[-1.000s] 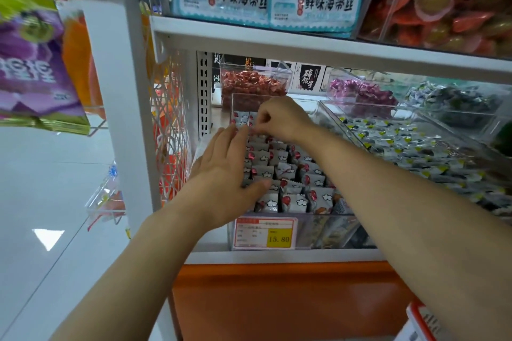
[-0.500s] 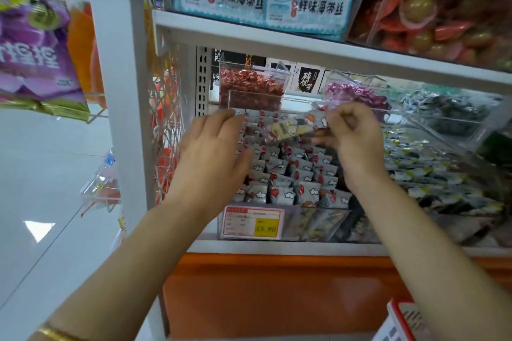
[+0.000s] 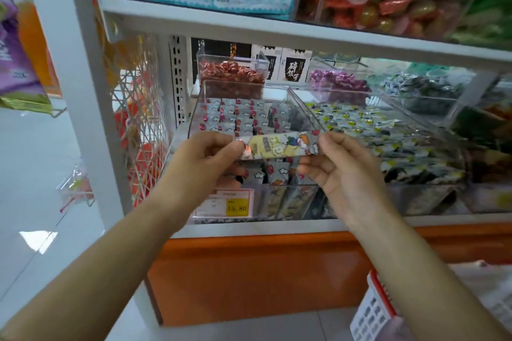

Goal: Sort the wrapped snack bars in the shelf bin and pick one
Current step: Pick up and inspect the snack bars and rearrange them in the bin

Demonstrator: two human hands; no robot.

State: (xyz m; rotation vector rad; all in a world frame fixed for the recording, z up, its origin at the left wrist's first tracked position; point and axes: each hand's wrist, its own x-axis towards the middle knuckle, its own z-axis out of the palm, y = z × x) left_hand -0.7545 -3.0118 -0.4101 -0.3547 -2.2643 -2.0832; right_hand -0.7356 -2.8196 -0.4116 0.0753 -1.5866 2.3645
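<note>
Holds one long foil-wrapped snack bar with yellow cartoon print (image 3: 279, 145) crosswise in the air, just above the front of the clear plastic shelf bin (image 3: 194, 116), off the stock below. Pinched at the 9 o'clock end by the left hand (image 3: 205, 158), thumb against curled fingers (image 3: 219, 138); pinched at the 3 o'clock end by the right hand (image 3: 340, 169) in the same way. Both grips clenched on the wrapper tips only (thin, slick foil by the look of it), not wrapped round the body.

First risk: losing an end. So little wrapper under each pinch, so easy to let one tip slide out, leaving the bar dangling from the other hand or dropping it onto the upright rows of grey-and-red wrapped bars (image 3: 243, 116) toward 12 o'clock and knocking tidy rows askew. Worse if dropped toward 6 o'clock: past the bin's front wall, over the white shelf edge (image 3: 304, 225) and down to the pale tiled floor (image 3: 41, 174).

Second risk: pulling the two ends apart too hard. Enough, probably, to stretch or split a crimped seam and spoil the pick; cannot tell how strong the seal.

Third risk: the right forearm, close to the neighbouring clear bin of yellow-and-green wrapped sweets (image 3: 374, 130) at 3 o'clock. Careless swing on withdrawal, likely nudge to that bin's near wall.

Safer, probably: shifting one hand to the middle of the bar before releasing the other.
</note>
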